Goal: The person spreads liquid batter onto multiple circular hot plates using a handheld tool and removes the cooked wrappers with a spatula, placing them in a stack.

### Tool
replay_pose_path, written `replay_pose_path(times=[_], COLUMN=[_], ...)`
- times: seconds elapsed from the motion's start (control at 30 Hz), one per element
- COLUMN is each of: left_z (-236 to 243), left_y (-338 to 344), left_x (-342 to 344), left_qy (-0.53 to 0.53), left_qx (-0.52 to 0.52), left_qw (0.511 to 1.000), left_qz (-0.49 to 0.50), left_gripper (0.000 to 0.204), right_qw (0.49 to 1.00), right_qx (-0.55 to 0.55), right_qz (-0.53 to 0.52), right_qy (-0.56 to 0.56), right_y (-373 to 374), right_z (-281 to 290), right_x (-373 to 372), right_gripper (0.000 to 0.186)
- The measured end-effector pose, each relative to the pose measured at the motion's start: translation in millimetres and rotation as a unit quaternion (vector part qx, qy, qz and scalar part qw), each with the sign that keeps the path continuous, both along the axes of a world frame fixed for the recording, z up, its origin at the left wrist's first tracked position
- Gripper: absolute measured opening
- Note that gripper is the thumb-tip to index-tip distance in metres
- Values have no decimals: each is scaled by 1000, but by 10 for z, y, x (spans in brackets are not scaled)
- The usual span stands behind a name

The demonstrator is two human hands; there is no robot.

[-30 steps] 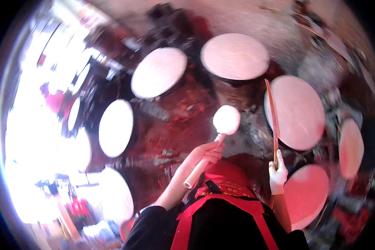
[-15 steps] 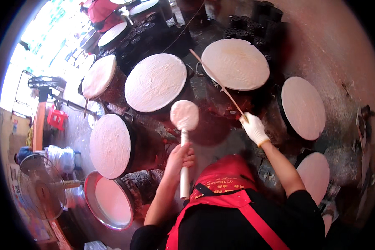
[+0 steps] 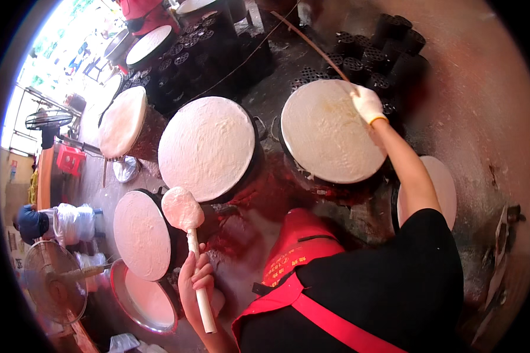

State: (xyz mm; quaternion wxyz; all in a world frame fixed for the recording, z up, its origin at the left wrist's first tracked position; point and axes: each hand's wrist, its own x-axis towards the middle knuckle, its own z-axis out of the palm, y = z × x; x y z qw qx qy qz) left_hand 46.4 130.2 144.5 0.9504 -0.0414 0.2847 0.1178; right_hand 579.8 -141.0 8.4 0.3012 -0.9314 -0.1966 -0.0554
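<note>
My left hand is closed around the pale handle of a paddle, its round head coated in whitish dough. The head is raised near a round pan on the left, full of the same pale mass. My right hand, in a white knit glove, grips a long thin wooden stick. It is over the far right edge of another filled pan, the stick slanting up and left beyond the rim. Whether the stick touches that pan I cannot tell. Between them stands a third filled pan.
Perforated black coal cylinders stand beyond the right-hand pan. My right arm partly covers another pan. At left are a basin of pale liquid, a fan and a red stool. A person in red is at the back.
My right hand with the stick has reached forward to the pan's far right edge. My left hand and the paddle have moved left and nearer. The view has shifted forward.
</note>
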Motion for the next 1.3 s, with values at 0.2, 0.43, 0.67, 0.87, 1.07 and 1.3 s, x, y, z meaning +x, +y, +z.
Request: replay_pose_path(times=[0.2, 0.43, 0.67, 0.87, 1.07, 1.3], left_z=[99, 132, 195, 172, 227, 183], left_y=[-13, 20, -70, -97, -142, -71], left_x=[466, 786, 1062, 1208, 1303, 1347], left_qy=[-1, -38, -49, -58, 7, -28], left_qx=[0, -31, -46, -63, -44, -48], left_qw=[998, 997, 995, 994, 997, 998], left_qz=[63, 55, 69, 63, 69, 24], left_gripper=[38, 41, 41, 42, 34, 42], right_qw=[985, 987, 968, 911, 886, 913], right_qx=[-167, -125, -102, 153, 205, 107], right_qz=[-31, 39, 142, 210, 203, 217], right_qy=[42, 96, 178, 321, 362, 327], right_y=[9, -243, 16, -178, -342, -174], right_z=[-62, -511, -422, -346, 76, -179], right_x=[637, 1537, 1524, 1547, 1387, 1402], right_gripper=[27, 31, 37, 21, 22, 33])
